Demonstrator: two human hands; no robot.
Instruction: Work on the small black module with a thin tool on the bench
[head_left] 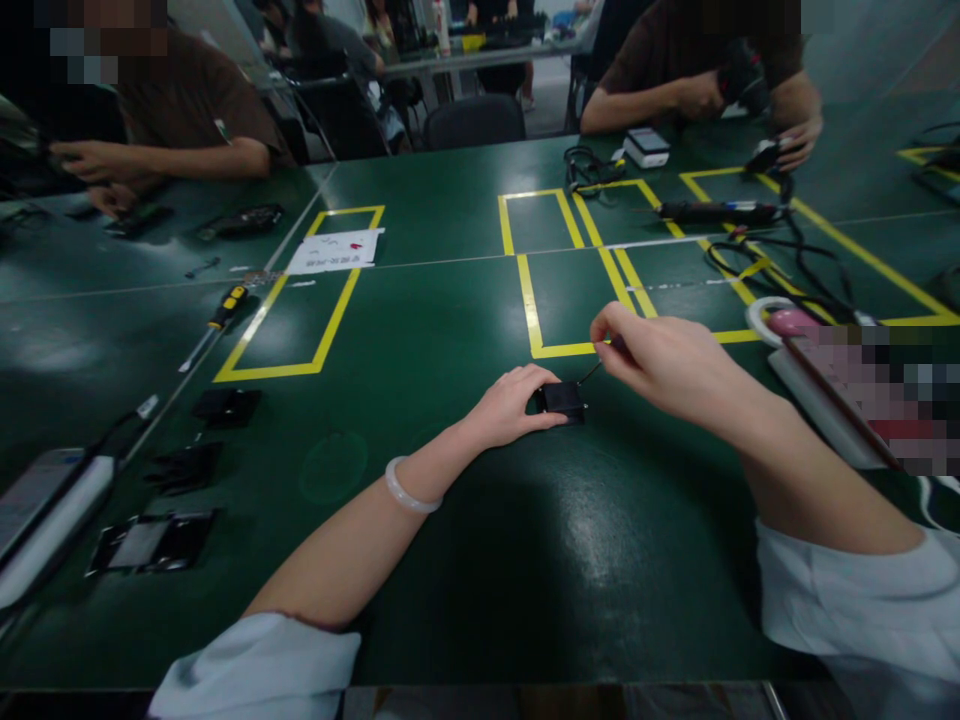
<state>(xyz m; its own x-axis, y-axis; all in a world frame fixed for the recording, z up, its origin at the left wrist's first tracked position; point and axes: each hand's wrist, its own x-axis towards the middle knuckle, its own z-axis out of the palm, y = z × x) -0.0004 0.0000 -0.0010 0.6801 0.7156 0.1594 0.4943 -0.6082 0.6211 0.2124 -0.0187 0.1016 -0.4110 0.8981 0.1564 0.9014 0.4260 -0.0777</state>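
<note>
My left hand [517, 405] grips a small black box-like part [562, 400] from its left side, thumb in front and fingers behind, on the green table [420, 350]. To the right, my right hand [637, 350] is closed in a pinch around a thin dark tool [591, 374]. The tool's shaft slants down to the upper right edge of the black part. Most of its handle is hidden by my fingers.
A yellow-black screwdriver [227, 306], several black parts [225, 405] and a framed part [154, 543] lie left. Paper [336, 252] and yellow tape rectangles mark the table. Cables, a soldering-iron-like tool [716, 212] and a tape roll [766, 318] are right. Other people sit opposite.
</note>
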